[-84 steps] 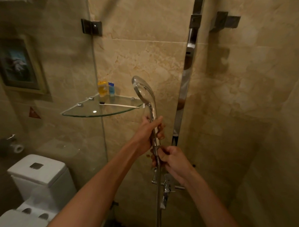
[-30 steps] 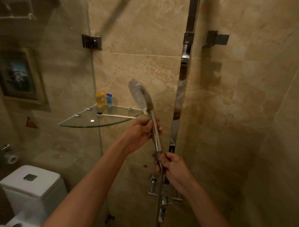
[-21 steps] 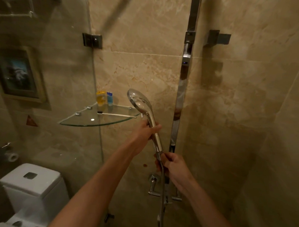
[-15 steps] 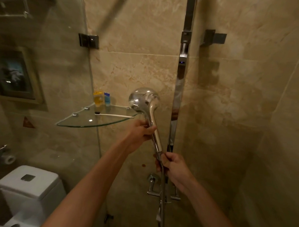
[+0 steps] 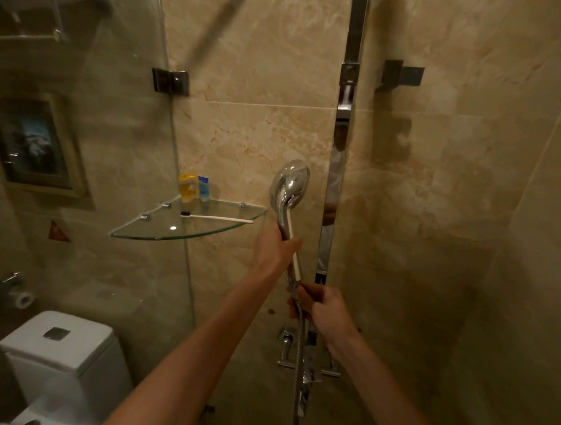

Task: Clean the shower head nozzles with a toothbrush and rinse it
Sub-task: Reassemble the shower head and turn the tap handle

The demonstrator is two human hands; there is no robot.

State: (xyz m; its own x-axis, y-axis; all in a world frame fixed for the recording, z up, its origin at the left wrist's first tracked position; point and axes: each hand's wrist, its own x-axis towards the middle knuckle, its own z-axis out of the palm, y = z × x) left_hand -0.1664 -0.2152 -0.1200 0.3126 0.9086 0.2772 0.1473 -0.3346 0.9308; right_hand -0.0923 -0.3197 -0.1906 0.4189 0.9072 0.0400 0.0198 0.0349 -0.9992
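Observation:
A chrome shower head (image 5: 289,184) stands upright in front of the tiled wall, its shiny back toward me and its nozzle face hidden. My left hand (image 5: 273,247) is closed around the upper handle. My right hand (image 5: 318,305) grips the handle's lower end where the metal hose (image 5: 298,367) joins. A white toothbrush (image 5: 218,218) with dark bristles lies flat on the glass corner shelf (image 5: 149,230), to the left of the shower head and apart from both hands.
Two small bottles (image 5: 192,189) stand at the shelf's back corner. A chrome riser rail (image 5: 335,189) runs up the wall beside the head, with the tap fittings (image 5: 308,358) below. A glass partition (image 5: 124,141) separates the toilet (image 5: 63,360) at lower left.
The shower head has been turned in my hands: its nozzle face showed a second ago, now its chrome back faces me. Both hands kept their grips.

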